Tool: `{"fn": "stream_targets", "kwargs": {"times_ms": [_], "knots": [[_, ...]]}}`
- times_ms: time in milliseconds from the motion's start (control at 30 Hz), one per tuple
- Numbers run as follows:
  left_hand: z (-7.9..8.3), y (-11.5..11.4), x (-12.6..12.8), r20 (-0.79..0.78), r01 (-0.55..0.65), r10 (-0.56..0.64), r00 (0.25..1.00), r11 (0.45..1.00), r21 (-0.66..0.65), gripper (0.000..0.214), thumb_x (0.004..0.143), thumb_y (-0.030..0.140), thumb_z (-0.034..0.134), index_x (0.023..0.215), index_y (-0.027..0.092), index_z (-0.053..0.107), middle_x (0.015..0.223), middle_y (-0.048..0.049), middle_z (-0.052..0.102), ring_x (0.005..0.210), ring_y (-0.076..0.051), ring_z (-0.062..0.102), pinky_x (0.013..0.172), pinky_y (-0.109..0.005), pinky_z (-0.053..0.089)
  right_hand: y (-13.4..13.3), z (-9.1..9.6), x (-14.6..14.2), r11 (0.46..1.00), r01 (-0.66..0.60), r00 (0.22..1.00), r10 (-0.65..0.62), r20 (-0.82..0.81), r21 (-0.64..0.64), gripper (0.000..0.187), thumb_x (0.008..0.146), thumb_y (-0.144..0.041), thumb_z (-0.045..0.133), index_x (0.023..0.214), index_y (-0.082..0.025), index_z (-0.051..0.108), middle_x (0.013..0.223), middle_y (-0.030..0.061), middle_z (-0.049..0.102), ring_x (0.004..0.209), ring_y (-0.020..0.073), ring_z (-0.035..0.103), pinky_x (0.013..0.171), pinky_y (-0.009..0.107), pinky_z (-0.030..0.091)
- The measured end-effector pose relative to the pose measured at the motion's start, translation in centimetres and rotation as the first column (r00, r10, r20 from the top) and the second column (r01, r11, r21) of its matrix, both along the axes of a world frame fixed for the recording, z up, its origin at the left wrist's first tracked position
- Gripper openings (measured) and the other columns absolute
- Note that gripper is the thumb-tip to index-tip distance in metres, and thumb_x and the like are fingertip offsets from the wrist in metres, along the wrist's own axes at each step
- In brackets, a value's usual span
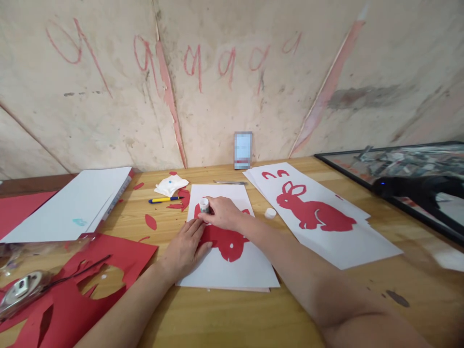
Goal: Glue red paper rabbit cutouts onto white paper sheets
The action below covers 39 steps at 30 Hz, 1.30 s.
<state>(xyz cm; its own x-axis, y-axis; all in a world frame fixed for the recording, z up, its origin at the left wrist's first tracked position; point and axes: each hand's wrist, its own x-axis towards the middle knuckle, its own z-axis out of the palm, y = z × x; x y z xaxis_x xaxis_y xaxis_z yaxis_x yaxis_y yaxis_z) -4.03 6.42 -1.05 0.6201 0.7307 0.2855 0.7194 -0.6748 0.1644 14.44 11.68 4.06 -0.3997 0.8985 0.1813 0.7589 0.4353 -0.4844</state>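
Note:
My right hand (pixel 224 212) is closed round a small white glue stick (pixel 204 205), held upright over a red paper cut-out (pixel 232 247). That cut-out lies on a white sheet (pixel 224 278), and both my hands partly cover it. My left hand (pixel 184 247) rests flat on the cut-out's left side, fingers stretched out and thumb apart, close to the glue stick. A round white cap (pixel 270 213) stands right of the sheet. Farther right, a red rabbit cut-out (pixel 314 212) lies on other white paper (pixel 348 253).
A phone (pixel 242 151) leans on the wall. Tweezers (pixel 230 182), a yellow pen (pixel 165 199), a tissue (pixel 171 184) and red scraps (pixel 151 222) lie behind. Left are stacked white sheets (pixel 79 198), cut red paper (pixel 134 256) and a tape measure (pixel 23 290). A black-framed panel (pixel 344 174) borders the right.

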Motion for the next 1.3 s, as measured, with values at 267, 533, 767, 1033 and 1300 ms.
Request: {"fn": "stream_targets", "kwargs": {"times_ms": [267, 533, 767, 1033, 1300], "knots": [[0.0, 0.0, 0.0, -0.023, -0.007, 0.008, 1.000, 1.000, 0.019, 0.048, 0.099, 0.047, 0.042, 0.130, 0.013, 0.057, 0.136, -0.0154, 0.058, 0.130, -0.031, 0.050, 0.107, -0.051, 0.044, 0.9, 0.1, 1.1, 0.998, 0.064, 0.998, -0.064, 0.023, 0.019, 0.018, 0.082, -0.038, 0.062, 0.080, -0.021, 0.057, 0.073, 0.0029, 0.065, 0.064, 0.0164, 0.054, 0.058, 0.027, 0.029], [-0.2, 0.1, -0.1, -0.018, -0.011, 0.011, 1.000, 1.000, 0.029, 0.050, 0.099, 0.048, 0.041, 0.131, 0.013, 0.056, 0.137, -0.0138, 0.058, 0.131, -0.030, 0.049, 0.110, -0.048, 0.043, 1.5, 0.6, 2.0, 0.993, 0.119, 0.992, -0.119, 0.051, -0.001, 0.018, 0.082, -0.038, 0.062, 0.080, -0.021, 0.058, 0.072, 0.0025, 0.065, 0.067, 0.0174, 0.057, 0.059, 0.027, 0.029], [-0.5, 0.2, -0.2, 0.011, -0.003, 0.003, 1.000, 1.000, 0.030, 0.050, 0.099, 0.048, 0.041, 0.133, 0.014, 0.056, 0.137, -0.0143, 0.058, 0.131, -0.031, 0.049, 0.110, -0.050, 0.043, 2.0, 0.9, 2.9, 0.983, 0.181, 0.973, -0.185, 0.139, 0.038, 0.022, 0.085, -0.040, 0.060, 0.088, -0.019, 0.060, 0.081, 0.0049, 0.068, 0.071, 0.0181, 0.059, 0.059, 0.027, 0.030], [-0.4, 0.1, -0.1, -0.004, -0.008, 0.008, 1.000, 1.000, 0.013, 0.049, 0.099, 0.047, 0.042, 0.132, 0.014, 0.055, 0.139, -0.0136, 0.056, 0.132, -0.031, 0.048, 0.109, -0.050, 0.043, 1.9, 1.5, 2.7, 0.974, 0.225, 0.974, -0.225, -0.013, 0.036, 0.021, 0.086, -0.039, 0.060, 0.087, -0.019, 0.059, 0.081, 0.0035, 0.068, 0.071, 0.0160, 0.059, 0.059, 0.025, 0.031], [-0.3, 0.1, 0.0, 0.028, -0.011, 0.011, 1.000, 1.000, -0.013, 0.047, 0.098, 0.047, 0.044, 0.131, 0.015, 0.055, 0.137, -0.0135, 0.057, 0.131, -0.031, 0.048, 0.109, -0.049, 0.043, 2.3, 0.2, 0.9, 0.986, 0.165, 0.986, -0.166, -0.017, -0.034, 0.023, 0.085, -0.042, 0.062, 0.085, -0.019, 0.059, 0.080, 0.0032, 0.069, 0.072, 0.0162, 0.059, 0.059, 0.025, 0.032]]}}
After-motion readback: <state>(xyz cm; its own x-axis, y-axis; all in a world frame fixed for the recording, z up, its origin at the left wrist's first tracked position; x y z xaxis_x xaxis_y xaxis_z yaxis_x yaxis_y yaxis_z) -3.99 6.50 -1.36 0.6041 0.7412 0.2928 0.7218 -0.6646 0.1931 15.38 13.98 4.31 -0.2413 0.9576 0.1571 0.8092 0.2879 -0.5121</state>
